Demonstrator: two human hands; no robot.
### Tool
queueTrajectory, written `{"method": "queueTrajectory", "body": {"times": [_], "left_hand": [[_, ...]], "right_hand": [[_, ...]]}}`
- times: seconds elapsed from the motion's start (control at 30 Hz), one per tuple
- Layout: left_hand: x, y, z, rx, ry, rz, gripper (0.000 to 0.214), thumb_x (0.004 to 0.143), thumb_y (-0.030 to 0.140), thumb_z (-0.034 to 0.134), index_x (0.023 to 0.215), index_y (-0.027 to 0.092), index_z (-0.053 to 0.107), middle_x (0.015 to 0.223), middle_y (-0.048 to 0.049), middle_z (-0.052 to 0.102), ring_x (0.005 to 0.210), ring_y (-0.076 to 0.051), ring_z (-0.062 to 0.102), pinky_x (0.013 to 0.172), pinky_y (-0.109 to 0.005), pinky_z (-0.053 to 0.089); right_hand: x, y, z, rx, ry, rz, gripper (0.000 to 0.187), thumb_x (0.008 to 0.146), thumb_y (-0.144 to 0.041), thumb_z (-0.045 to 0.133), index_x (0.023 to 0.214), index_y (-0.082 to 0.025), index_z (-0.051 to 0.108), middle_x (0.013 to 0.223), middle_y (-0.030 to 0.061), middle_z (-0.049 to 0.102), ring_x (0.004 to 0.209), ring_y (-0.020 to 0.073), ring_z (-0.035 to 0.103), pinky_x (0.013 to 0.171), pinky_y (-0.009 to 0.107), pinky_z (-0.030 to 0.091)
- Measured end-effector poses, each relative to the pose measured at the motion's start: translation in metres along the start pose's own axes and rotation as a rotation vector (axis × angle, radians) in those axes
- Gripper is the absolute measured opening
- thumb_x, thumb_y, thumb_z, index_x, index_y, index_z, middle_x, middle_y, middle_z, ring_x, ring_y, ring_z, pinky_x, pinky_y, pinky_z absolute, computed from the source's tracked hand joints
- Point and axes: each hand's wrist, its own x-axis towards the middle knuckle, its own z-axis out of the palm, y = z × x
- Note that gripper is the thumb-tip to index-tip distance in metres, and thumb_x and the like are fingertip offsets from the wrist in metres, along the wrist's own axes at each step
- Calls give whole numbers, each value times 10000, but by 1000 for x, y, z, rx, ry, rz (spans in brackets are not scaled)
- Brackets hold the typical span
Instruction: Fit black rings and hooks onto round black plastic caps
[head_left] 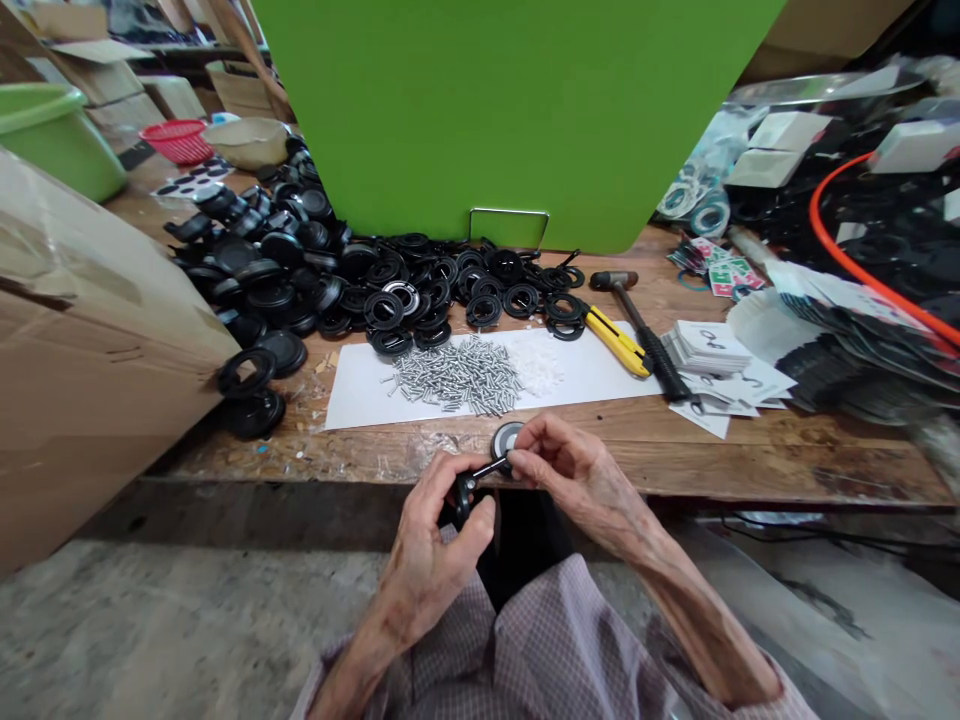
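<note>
Checked sleeves [480,660] fill the bottom of the frame as a person works at the edge of a wooden worktop [720,465]. The left hand [427,540] is closed around a small black part [462,495], its fingers [450,475] hiding most of it, so its shape cannot be made out. The right hand [581,480] pinches a slim metal shank [489,468] running between the two hands. A round black disc [507,438] with a pale center sits just beyond, partly hidden behind the right hand; whether it joins the shank is hard to tell.

Past the hands, a white sheet [592,370] carries a heap of silver screws [454,375] and a small pile of white bits [536,365]. Black rings [484,310] and round black caps [270,295] crowd the worktop behind it, beside a cardboard box [75,330] cut off at left. A yellow utility knife [616,340] and a hammer [645,325] lie to the right.
</note>
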Motion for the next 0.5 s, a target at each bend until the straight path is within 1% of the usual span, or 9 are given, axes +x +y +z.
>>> {"method": "queueTrajectory", "body": {"times": [0.1, 0.17, 0.23, 0.33, 0.4, 0.43, 0.5], "left_hand": [[0, 0, 0, -30, -7, -16, 250, 830, 160, 549, 1059, 257, 577, 995, -3, 573, 881, -154, 562, 821, -284, 424], [0, 1, 0, -53, -9, -27, 233, 834, 165, 548, 1045, 255, 583, 985, -3, 575, 869, -153, 566, 809, -282, 428], [0, 2, 0, -77, -23, -18, 237, 834, 165, 552, 1048, 259, 588, 987, -2, 577, 874, -153, 569, 820, -282, 429], [3, 4, -1, -125, -95, -1, 223, 849, 203, 555, 1060, 253, 607, 994, -13, 586, 917, -167, 571, 859, -296, 432], [9, 4, 0, -154, -103, -36, 213, 895, 263, 500, 1077, 235, 608, 1032, -37, 593, 952, -181, 576, 884, -322, 440], [13, 3, 3, -137, -75, -38, 223, 909, 282, 477, 1082, 225, 605, 1048, -49, 593, 966, -189, 576, 891, -338, 446], [21, 0, 12, 7, 15, 35, 243, 892, 295, 509, 1105, 212, 592, 1075, -70, 587, 1012, -216, 555, 918, -385, 445]], "right_hand": [[1, -5, -1, 112, -40, 61, 233, 868, -419, 565, 890, -188, 547, 681, -19, 583, 598, 98, 525, 574, 243, 443], [1, -10, -3, 139, -79, 85, 258, 862, -434, 564, 924, -184, 580, 690, -12, 590, 609, 99, 526, 587, 245, 442], [0, -14, -6, 140, -108, 100, 261, 832, -431, 603, 909, -183, 602, 732, -5, 590, 638, 100, 522, 603, 242, 435], [-7, -11, -17, 140, -121, 135, 249, 808, -423, 638, 849, -181, 597, 745, -9, 571, 642, 95, 505, 593, 230, 417], [-17, -3, -27, 113, -50, 157, 256, 824, -438, 625, 841, -184, 595, 711, -16, 552, 624, 93, 488, 578, 224, 401], [-23, 2, -33, 94, 20, 164, 265, 827, -448, 624, 850, -186, 594, 690, -19, 541, 614, 94, 478, 569, 223, 391], [-35, 12, -44, 78, 178, 177, 297, 820, -476, 629, 859, -185, 586, 649, -22, 515, 591, 99, 453, 549, 230, 370]]}}
